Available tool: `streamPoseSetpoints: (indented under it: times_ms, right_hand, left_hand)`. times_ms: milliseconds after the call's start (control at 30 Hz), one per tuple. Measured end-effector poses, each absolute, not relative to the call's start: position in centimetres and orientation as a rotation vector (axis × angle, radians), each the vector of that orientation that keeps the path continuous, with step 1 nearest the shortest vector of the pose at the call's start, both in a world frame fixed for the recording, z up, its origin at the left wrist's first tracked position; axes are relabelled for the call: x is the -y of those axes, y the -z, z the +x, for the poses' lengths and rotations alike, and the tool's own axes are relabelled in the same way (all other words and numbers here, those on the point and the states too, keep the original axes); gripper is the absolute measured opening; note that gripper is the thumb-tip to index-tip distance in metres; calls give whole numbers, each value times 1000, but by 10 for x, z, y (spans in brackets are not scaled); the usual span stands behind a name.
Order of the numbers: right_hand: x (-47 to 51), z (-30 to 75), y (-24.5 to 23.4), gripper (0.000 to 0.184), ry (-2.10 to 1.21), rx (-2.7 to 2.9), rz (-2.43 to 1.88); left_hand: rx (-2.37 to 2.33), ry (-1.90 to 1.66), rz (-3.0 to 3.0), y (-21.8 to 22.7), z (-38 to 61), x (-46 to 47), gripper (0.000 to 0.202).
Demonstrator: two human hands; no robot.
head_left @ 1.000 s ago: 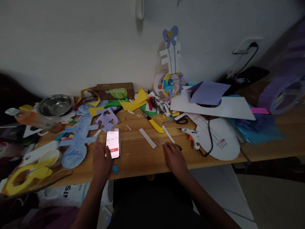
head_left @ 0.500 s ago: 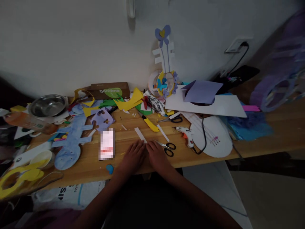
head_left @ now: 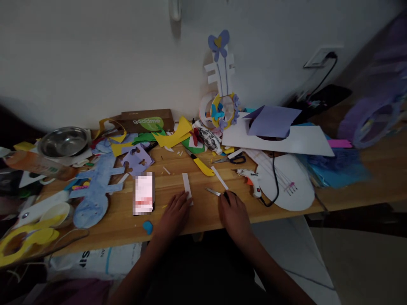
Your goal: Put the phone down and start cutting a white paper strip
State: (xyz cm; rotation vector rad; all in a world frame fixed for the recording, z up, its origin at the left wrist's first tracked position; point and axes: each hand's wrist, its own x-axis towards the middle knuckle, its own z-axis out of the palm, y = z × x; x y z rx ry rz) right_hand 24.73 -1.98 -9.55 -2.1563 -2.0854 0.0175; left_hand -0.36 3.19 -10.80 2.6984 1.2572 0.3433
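Observation:
My left hand [head_left: 174, 214] rests on the wooden table [head_left: 190, 216], its fingertips pinching the near end of a white paper strip [head_left: 186, 184] that lies almost straight away from me. My right hand [head_left: 233, 214] covers the black handles of small scissors [head_left: 212, 192]; their blades point left across the wood. A second white strip [head_left: 220, 178] lies just beyond the scissors. A phone [head_left: 143, 194] with a lit screen lies left of my left hand.
A yellow utility knife [head_left: 203, 166], a glue gun [head_left: 251, 177] with its black cord and another pair of scissors [head_left: 234, 159] lie further back. Paper scraps, a blue paper figure [head_left: 95, 190], a steel bowl [head_left: 65, 142], a cardboard box [head_left: 148, 120] and white sheets [head_left: 280, 142] crowd the table.
My hands, side by side at the strip before, have parted. The right hand went right onto the scissors. The strip has turned from slanted to nearly straight.

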Motion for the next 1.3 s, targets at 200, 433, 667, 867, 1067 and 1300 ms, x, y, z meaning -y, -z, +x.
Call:
streamPoseSetpoints:
  times_ms: [200,433,667,867,1067,1300]
  right_hand:
    - [-9,234,86,31,-61,2081,-2068]
    - [-105,211,85,44,-74,2075,-2013]
    - [-119,204,77,54,-169,2038,-1967]
    - [-48,207,82,50,-371,1951,-1814]
    - [-5,196,102,48,-497,1930,-1686]
    - [-21,184,106,40,-543,1975,-1684]
  left_hand:
    - [-1254,-340,2700,111,-1,-32,39]
    - [-1265,-357,2674,107,-3,-26,38]
    - [-1417,-430,2586,113,-3,-40,66]
    - [-1437,-466,2527,121,0,-57,81]
    - [-1441,-522,2483,123,-3,-59,79]
    - [-1456,-583,2468,127,-5,-60,80]
